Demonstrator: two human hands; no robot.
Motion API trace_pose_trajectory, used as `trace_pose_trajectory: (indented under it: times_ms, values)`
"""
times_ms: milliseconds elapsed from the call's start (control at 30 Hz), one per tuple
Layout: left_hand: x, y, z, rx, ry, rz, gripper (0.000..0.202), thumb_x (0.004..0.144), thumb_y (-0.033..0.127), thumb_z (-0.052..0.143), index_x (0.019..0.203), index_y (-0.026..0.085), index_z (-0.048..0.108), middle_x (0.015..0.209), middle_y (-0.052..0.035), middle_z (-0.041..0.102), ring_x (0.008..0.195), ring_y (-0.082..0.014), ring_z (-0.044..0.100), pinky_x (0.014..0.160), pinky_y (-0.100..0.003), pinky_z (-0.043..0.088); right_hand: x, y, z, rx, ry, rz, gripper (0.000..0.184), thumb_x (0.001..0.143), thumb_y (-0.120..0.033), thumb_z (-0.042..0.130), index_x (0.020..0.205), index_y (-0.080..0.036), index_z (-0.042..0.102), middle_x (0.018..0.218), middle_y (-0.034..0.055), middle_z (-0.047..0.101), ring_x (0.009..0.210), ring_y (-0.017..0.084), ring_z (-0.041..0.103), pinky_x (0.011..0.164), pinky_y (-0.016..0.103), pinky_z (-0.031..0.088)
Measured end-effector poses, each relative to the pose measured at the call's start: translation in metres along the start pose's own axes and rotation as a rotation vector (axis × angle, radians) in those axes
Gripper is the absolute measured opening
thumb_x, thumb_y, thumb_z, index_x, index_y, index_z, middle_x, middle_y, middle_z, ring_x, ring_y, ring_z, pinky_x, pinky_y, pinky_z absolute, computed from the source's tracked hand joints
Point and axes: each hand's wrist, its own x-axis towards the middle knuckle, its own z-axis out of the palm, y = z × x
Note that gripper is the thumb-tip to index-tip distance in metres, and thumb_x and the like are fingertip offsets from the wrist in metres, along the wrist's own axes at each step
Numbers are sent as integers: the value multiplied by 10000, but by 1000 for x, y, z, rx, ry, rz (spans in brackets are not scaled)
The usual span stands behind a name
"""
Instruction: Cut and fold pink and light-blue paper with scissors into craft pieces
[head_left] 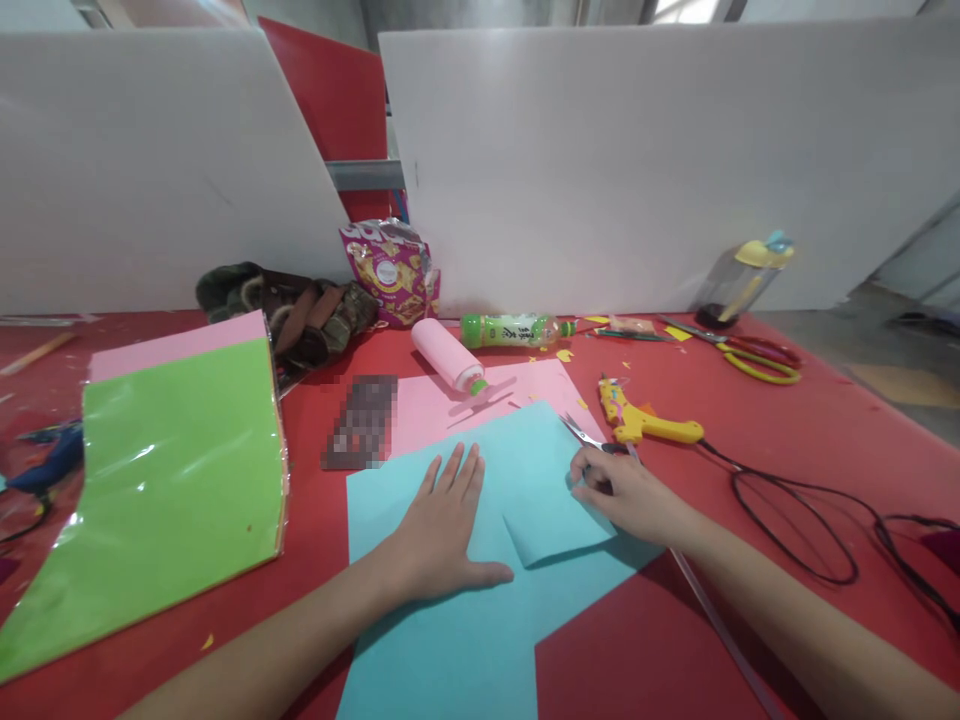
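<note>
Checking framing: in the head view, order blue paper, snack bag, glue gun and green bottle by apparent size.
1. Blue paper
2. Snack bag
3. Glue gun and green bottle: too alike to rank

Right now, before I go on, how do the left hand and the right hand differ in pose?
The left hand lies palm down with fingers spread; the right hand is curled, its fingers bent in. The left hand rests apart from the small scissors; the right hand is right by them, though whether it grips them is unclear. Both are bare and at the blue paper.
</note>
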Motion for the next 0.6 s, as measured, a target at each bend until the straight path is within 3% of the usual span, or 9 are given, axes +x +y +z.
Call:
trace_pose_trajectory:
  times_ms: [133,267,433,600]
  values:
    - [1,-1,1,-9,13,-29,1051,652,717,371,1348,-5,58,1407,-188,-47,1282,-302,-106,1050,-481,50,1,2,0,136,30,18,98,749,-301,452,752,-206,430,468,-84,368,455,100,380,469,212,277]
    - [1,-1,0,-7,28,-64,1018,678,696,373,1344,-15,80,1405,-202,-21,1281,-311,-88,1051,-477,61,1,4,1,169,-7,29,84,746,-277,453,778,-201,435,482,-82,391,463,99,394,483,214,300]
    - [-1,4,-5,2,-28,-8,779,809,557,287,1352,28,110,1416,-153,-25,1280,-292,-103,1049,-479,59,0,1,1,-8,12,42,22,739,-216,451,741,-200,466,482,-68,424,492,112,427,513,224,308]
    - [-2,4,0,13,-1,0,905,733,620,364,1354,27,78,1413,-162,-60,1273,-316,-125,1033,-519,28,-1,-3,-2,-155,-34,-46,70,735,-162,441,735,-199,500,504,-54,458,493,110,429,520,224,313]
